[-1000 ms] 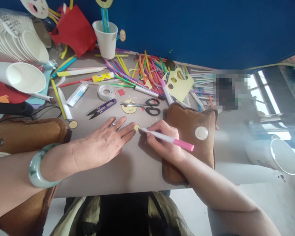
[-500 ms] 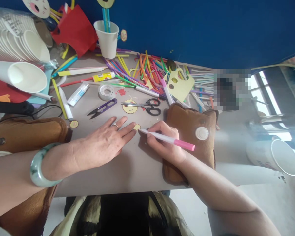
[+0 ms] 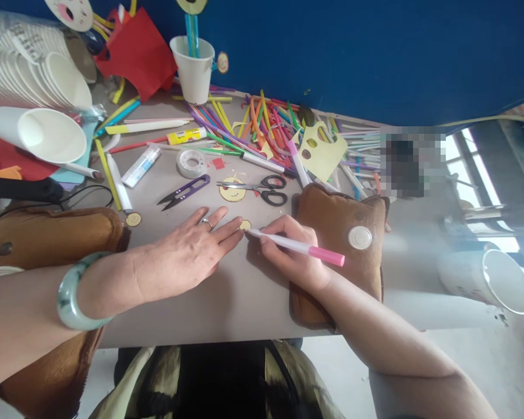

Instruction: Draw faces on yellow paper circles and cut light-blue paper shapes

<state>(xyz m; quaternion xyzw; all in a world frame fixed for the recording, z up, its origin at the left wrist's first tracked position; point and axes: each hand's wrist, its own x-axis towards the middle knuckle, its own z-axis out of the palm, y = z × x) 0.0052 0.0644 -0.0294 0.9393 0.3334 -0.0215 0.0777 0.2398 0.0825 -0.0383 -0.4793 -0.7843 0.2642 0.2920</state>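
My right hand (image 3: 294,250) grips a white marker (image 3: 286,241) with a pink end, its tip at a small yellow paper disc (image 3: 245,224) on the table. The fingers of my left hand (image 3: 196,244) are spread flat, and a fingertip rests on that disc's left edge, covering part of it. Just beyond lie black-handled scissors (image 3: 271,190), their blades across a larger yellow paper face (image 3: 232,191). Purple thread snips (image 3: 184,192) lie above my left hand. Another small disc (image 3: 133,219) with a drawn face is farther left.
Brown padded cushions (image 3: 338,262) lie under both forearms. Along the blue partition (image 3: 353,58) are a heap of coloured sticks (image 3: 262,125), a cut yellow sheet (image 3: 322,150) and an upright paper cup (image 3: 193,75). A tape roll (image 3: 191,164), glue stick (image 3: 187,136) and stacked cups (image 3: 30,75) stand left.
The view has shifted slightly, so the table items appear a little to the right. Both hands keep nearly the same pose, with the marker tip still at the small disc.
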